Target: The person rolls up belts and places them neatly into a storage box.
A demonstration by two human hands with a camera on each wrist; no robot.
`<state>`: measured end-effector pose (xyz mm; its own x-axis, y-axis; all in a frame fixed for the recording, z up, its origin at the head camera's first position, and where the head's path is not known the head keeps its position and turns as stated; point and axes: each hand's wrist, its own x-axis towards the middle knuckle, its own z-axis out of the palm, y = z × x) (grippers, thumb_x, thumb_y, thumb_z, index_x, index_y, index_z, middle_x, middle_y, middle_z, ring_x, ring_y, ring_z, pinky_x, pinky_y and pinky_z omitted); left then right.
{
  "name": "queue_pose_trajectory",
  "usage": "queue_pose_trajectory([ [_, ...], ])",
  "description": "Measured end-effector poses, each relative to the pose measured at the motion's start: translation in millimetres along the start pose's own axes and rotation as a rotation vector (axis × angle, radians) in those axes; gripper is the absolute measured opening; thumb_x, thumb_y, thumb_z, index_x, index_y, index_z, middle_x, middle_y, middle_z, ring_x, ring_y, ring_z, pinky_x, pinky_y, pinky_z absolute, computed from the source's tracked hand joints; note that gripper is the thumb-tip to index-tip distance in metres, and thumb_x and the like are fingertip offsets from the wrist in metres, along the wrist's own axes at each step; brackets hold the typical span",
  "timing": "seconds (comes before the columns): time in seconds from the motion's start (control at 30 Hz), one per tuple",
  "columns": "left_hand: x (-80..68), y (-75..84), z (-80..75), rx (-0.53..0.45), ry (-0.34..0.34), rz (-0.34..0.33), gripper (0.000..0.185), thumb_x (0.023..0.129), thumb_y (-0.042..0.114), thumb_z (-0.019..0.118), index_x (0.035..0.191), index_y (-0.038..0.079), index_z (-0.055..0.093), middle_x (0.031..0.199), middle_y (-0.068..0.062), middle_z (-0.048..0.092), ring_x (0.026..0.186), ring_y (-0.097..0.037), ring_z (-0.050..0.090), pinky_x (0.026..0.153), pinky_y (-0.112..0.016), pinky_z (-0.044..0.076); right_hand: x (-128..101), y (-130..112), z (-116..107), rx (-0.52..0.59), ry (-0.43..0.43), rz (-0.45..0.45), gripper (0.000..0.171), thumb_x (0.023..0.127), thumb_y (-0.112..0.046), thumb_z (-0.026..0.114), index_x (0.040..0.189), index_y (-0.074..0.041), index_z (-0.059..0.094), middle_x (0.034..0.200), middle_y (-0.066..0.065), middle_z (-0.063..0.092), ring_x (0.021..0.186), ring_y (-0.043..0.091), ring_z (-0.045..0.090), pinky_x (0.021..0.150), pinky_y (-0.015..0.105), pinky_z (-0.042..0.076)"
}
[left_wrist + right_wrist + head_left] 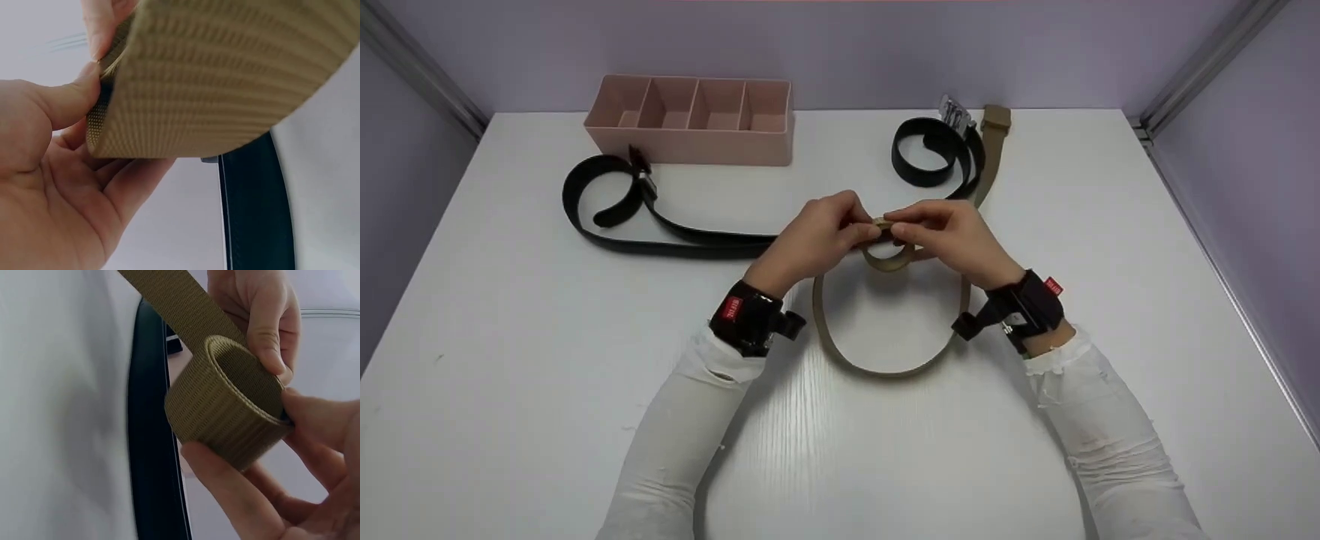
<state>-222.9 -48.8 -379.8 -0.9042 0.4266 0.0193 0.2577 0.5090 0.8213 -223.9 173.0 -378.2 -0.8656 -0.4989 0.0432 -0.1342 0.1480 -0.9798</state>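
A tan woven webbing belt [889, 263] is rolled at one end into a small coil, held just above the table between both hands. My left hand [819, 234] pinches the coil's edge with thumb and fingers. From the other side my right hand [956, 236] grips the same coil; in the right wrist view its thumb lies at the rim of the coil [222, 419] and its fingers at the outer side. The belt's free length hangs in a wide loop toward me, and its far end, with a tan buckle [997, 116], lies at the back right.
A black belt [690, 250] with a curled end lies at the left, passing behind the hands. More black belt [919, 178] is coiled at the back right beside a silver buckle [955, 114]. A pink four-section box [690, 146] stands at the back left of the white table [547, 375].
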Motion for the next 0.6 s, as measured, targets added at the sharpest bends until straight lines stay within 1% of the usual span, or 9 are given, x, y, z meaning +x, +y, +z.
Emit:
queue_pose_trajectory([
  [0.1, 0.6, 0.0, 0.9, -0.045, 0.050, -0.005, 0.020, 0.094, 0.034, 0.058, 0.094, 0.014, 0.056, 0.087, 0.000, 0.065, 0.078, -0.016, 0.062, 0.066, -0.027, 0.049, 4, 11, 1, 0.078, 0.065, -0.009, 0.031, 0.090, -0.013, 0.066, 0.117, 0.002, 0.064, 0.112, 0.018, 0.065, 0.096, 0.026, 0.066, 0.072, 0.039, 0.056],
  [0.17, 0.9, 0.3, 0.8, -0.075, 0.084, -0.001, 0.021, 0.095, 0.035, 0.057, 0.096, 0.013, 0.056, 0.088, -0.002, 0.066, 0.080, -0.019, 0.063, 0.066, -0.027, 0.049, 7, 18, 1, 0.125, 0.113, -0.015, 0.030, 0.089, -0.014, 0.067, 0.116, 0.000, 0.065, 0.109, 0.015, 0.066, 0.095, 0.026, 0.065, 0.071, 0.038, 0.056],
  [0.23, 1.4, -0.1, 0.7, -0.101, 0.108, 0.002, 0.022, 0.095, 0.034, 0.056, 0.097, 0.012, 0.055, 0.093, -0.003, 0.067, 0.083, -0.022, 0.064, 0.066, -0.027, 0.049, 8, 21, 2, 0.170, 0.154, -0.019, 0.031, 0.089, -0.015, 0.067, 0.116, -0.001, 0.065, 0.106, 0.013, 0.065, 0.093, 0.025, 0.064, 0.071, 0.038, 0.056],
  [0.33, 1.7, -0.5, 0.2, -0.113, 0.134, -0.009, 0.024, 0.095, 0.035, 0.057, 0.097, 0.011, 0.053, 0.103, -0.001, 0.068, 0.086, -0.017, 0.064, 0.067, -0.026, 0.047, 8, 23, 4, 0.234, 0.210, -0.014, 0.032, 0.088, -0.016, 0.069, 0.116, -0.001, 0.065, 0.103, 0.013, 0.063, 0.088, 0.023, 0.063, 0.072, 0.039, 0.056],
  [0.4, 2.0, -0.6, -0.1, -0.126, 0.142, -0.018, 0.025, 0.094, 0.035, 0.058, 0.096, 0.011, 0.052, 0.107, 0.001, 0.067, 0.088, -0.012, 0.064, 0.070, -0.026, 0.048, 7, 23, 6, 0.265, 0.244, -0.008, 0.033, 0.088, -0.017, 0.069, 0.117, -0.001, 0.064, 0.104, 0.013, 0.063, 0.086, 0.022, 0.064, 0.072, 0.039, 0.056],
  [0.5, 1.8, 0.1, -0.4, -0.142, 0.144, -0.027, 0.026, 0.094, 0.035, 0.059, 0.097, 0.010, 0.052, 0.107, 0.001, 0.067, 0.089, -0.008, 0.063, 0.072, -0.026, 0.049, 7, 23, 7, 0.300, 0.274, 0.004, 0.035, 0.087, -0.017, 0.069, 0.117, 0.000, 0.063, 0.106, 0.016, 0.062, 0.084, 0.023, 0.065, 0.072, 0.039, 0.056],
  [0.6, 1.5, 0.1, -0.7, -0.138, 0.149, -0.024, 0.024, 0.094, 0.032, 0.059, 0.097, 0.010, 0.053, 0.102, 0.001, 0.067, 0.087, -0.011, 0.063, 0.070, -0.026, 0.048, 8, 22, 7, 0.303, 0.262, 0.009, 0.034, 0.088, -0.017, 0.069, 0.117, -0.001, 0.062, 0.108, 0.017, 0.060, 0.086, 0.023, 0.064, 0.073, 0.040, 0.056],
])
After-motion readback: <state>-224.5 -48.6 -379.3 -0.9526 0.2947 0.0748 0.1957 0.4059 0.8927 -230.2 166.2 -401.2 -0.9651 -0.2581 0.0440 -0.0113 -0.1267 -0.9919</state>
